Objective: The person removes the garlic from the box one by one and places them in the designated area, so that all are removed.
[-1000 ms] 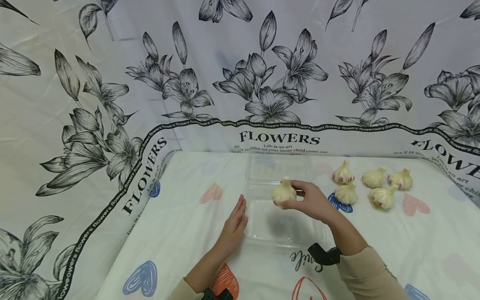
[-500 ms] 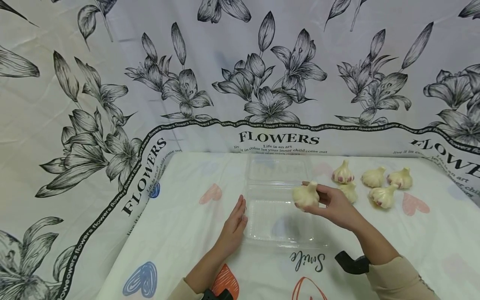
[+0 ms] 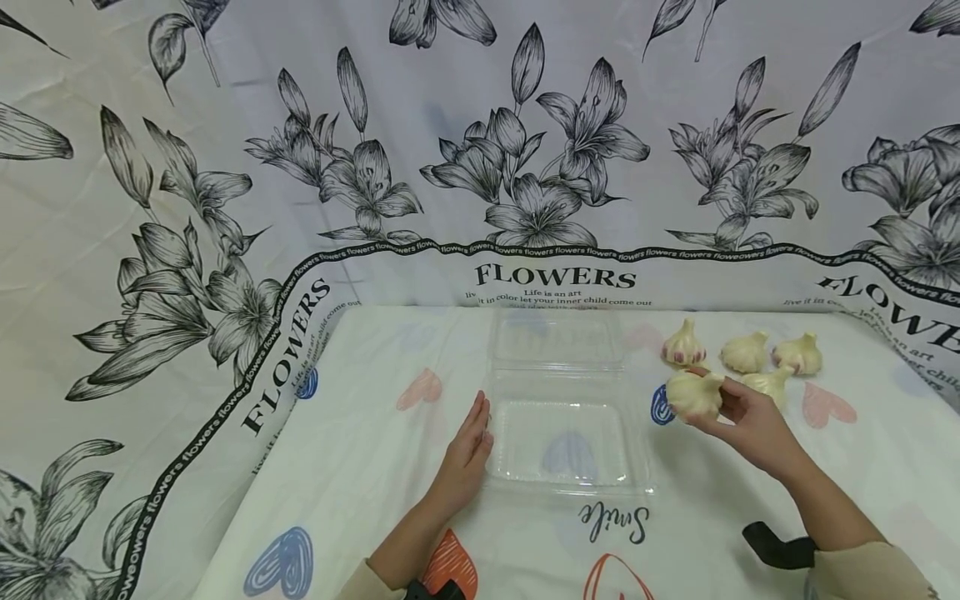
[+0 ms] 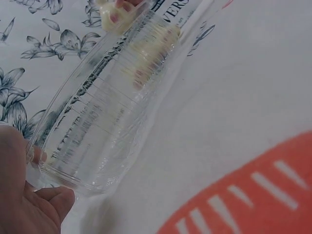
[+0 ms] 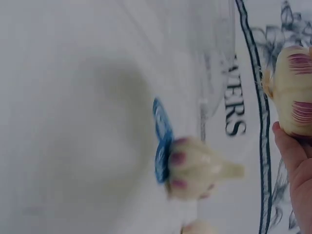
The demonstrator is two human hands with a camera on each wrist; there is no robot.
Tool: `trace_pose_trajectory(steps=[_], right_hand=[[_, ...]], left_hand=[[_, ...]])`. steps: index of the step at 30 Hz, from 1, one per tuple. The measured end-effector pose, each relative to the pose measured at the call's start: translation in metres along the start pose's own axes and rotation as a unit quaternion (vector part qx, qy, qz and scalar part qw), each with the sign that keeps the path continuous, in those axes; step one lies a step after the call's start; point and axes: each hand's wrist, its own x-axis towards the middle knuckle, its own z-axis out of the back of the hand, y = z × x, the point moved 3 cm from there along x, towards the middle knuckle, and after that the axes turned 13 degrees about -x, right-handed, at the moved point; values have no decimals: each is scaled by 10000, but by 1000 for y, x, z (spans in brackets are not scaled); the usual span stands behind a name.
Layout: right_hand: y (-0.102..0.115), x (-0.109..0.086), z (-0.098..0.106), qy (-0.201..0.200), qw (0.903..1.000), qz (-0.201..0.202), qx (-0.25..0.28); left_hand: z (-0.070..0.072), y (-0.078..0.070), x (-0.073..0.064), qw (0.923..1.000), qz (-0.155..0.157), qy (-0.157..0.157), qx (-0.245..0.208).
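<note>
My right hand pinches a garlic bulb between thumb and fingers, over the cloth to the right of the clear plastic container. In the right wrist view, purple streaks mark this held bulb. Several more garlic bulbs lie just behind and right of it, one partly covered by the hand. The hinged clear container lies with its lid folded back, away from me. My left hand rests at its left edge, fingers straight. Through the plastic, the left wrist view shows one left fingertip.
A white cloth with printed hearts covers the table. Behind it hangs a curtain with black flower drawings. Black straps with camera mounts sit at the wrists.
My right hand has carried the garlic bulb rightward, from above the container to in front of the other bulbs. The left hand stays at the container's edge.
</note>
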Motion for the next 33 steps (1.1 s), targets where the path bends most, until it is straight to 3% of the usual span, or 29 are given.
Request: trace_pose_trajectory(steps=[4, 12, 17, 20, 26, 33], right_hand=[[-24, -9, 10, -140, 9996, -125, 198], [-68, -29, 33, -418, 9955, -821, 235], [-92, -42, 41, -587, 9897, -1182, 547], [-106, -48, 45, -648, 9845, -1590, 369], [-133, -52, 57, -579, 9630, -2581, -511], [-156, -51, 69, -605, 9288, -3558, -838]], left_hand=[[1, 1, 0, 10000, -25, -17, 77], [1, 0, 1, 10000, -13, -7, 97], [1, -1, 1, 10000, -31, 5, 59], [1, -1, 1, 10000, -6, -2, 47], [1, -1, 0, 10000, 25, 6, 38], [2, 0, 0, 9999, -6, 14, 149]])
